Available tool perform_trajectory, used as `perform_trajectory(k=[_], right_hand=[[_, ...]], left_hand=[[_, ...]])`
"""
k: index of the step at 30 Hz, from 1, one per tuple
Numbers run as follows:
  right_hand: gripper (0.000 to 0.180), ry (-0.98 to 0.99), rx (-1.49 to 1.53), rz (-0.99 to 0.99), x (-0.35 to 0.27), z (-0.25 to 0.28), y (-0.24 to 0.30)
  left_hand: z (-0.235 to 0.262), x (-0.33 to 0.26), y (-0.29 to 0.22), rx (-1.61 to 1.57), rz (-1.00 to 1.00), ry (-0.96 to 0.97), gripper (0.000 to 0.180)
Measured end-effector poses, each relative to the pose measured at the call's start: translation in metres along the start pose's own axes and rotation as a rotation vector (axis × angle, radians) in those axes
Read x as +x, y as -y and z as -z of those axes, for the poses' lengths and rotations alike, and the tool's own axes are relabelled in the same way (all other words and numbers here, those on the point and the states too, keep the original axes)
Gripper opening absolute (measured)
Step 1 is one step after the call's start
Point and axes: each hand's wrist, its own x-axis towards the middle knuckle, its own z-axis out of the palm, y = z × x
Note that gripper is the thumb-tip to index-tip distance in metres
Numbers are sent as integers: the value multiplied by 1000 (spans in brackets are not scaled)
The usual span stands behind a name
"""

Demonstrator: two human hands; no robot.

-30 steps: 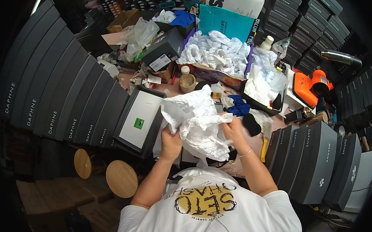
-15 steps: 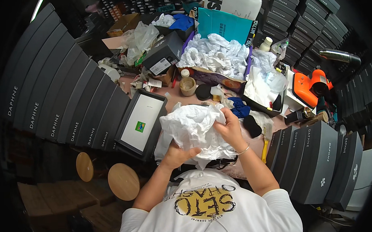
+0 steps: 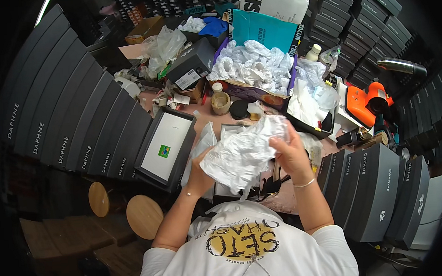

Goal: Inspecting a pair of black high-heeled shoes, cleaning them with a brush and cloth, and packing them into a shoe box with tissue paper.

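A crumpled sheet of white tissue paper (image 3: 244, 159) is stretched out between my hands above the pink worktable. My right hand (image 3: 293, 152) pinches its far right corner, thumb on top. On the near left side, my left hand (image 3: 201, 174) grips the edge; its fingers are mostly hidden behind the sheet. Under the paper lies an open box (image 3: 229, 129), only its far rim and pieces of its inside showing. Black straps (image 3: 274, 183) stick out below the sheet, close to my right wrist. To the left leans a dark box lid (image 3: 185, 121) with a white inside and a small green sticker.
Stacked grey shoeboxes (image 3: 71, 95) rise on the left; more boxes (image 3: 364, 191) stand at the right. Beyond my hands are a carton of balled white paper (image 3: 252, 67), a small jar (image 3: 220, 103), a black round lid (image 3: 239, 109) and an orange device (image 3: 360, 105).
The tissue paper has gone from a loose bunch to a wider, flatter sheet. My right hand has moved right and my left hand slightly left, uncovering the box's far rim and the black straps.
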Motion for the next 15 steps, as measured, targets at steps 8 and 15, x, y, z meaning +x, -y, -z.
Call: perform_trajectory(k=[8,15], right_hand=[[47,170,-674,337,-14,20,105],[53,761,-1068,63,26,-14,26]], left_hand=[[29,24,-3,314,-407,-47,26],[2,44,-51,53,-283,-55,35]])
